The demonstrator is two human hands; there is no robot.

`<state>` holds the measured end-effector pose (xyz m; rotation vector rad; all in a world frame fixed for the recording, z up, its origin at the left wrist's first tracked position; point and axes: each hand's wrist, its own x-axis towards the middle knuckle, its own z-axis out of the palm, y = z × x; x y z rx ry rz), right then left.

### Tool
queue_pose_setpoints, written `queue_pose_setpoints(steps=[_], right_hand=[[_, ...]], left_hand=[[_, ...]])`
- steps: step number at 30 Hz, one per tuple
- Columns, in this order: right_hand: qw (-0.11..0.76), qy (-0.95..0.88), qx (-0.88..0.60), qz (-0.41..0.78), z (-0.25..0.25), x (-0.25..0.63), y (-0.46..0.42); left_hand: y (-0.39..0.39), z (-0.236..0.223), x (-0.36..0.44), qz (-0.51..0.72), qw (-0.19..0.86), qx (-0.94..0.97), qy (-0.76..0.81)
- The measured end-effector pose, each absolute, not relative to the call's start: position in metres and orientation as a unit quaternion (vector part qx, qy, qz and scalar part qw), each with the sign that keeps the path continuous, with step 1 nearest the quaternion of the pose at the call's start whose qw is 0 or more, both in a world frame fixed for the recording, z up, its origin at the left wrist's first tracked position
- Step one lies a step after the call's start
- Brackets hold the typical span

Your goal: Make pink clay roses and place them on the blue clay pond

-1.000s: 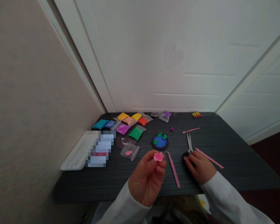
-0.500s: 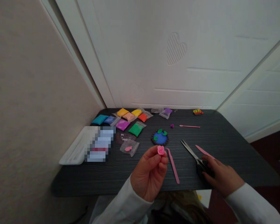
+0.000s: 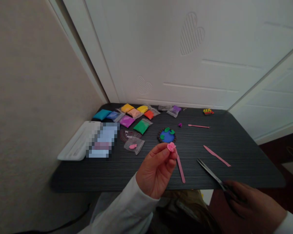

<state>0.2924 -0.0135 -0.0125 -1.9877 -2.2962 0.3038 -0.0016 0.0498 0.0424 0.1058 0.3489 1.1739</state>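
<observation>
Between the thumb and fingers of my left hand [image 3: 157, 170] is a small pink clay flower [image 3: 171, 147], held up over the table. My right hand [image 3: 255, 201] is closed around the dark handles of a pair of scissors [image 3: 211, 172] at the table's front right edge; its blades point to the far left and look nearly closed. Just beyond the flower lies a round blue clay pond [image 3: 167, 136] with a dark pebbly rim and green leaves. Pink tweezers [image 3: 181, 169] lie beside my left hand, partly hidden by it. A pink clay knife [image 3: 216, 156] rests beyond the scissors.
Colored clay packets [image 3: 127, 121] cluster at the back left, with a white tray [image 3: 74, 143] and a blurred sheet [image 3: 104, 139] nearer. A bag with pink clay [image 3: 134, 145], a purple clay bit [image 3: 180, 124], a thin pink tool [image 3: 199, 126] and a yellow-red piece [image 3: 208, 111] also lie there.
My right hand has taken hold of the scissors and drawn them toward me and to the right, away from the pink knife. The view has tilted slightly; my left hand still holds the flower.
</observation>
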Motion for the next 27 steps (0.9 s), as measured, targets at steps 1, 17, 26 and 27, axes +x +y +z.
queue_pose_setpoints(steps=[1, 17, 26, 27], right_hand=[[0.047, -0.756, -0.639, 0.138, -0.010, 0.292, -0.014], [0.175, -0.840, -0.505, 0.097, 0.061, 0.198, 0.006], [0.161, -0.837, -0.505, 0.132, 0.060, 0.193, 0.008], [0.165, -0.837, -0.503, 0.138, 0.060, 0.193, 0.009]], left_hand=[[0.050, 0.042, -0.002, 0.545, 0.822, 0.039, 0.157], [0.049, 0.051, -0.004, 0.585, 0.791, 0.076, 0.166], [0.048, 0.043, -0.004, 0.581, 0.788, 0.083, 0.188], [0.048, 0.043, -0.004, 0.578, 0.790, 0.076, 0.191]])
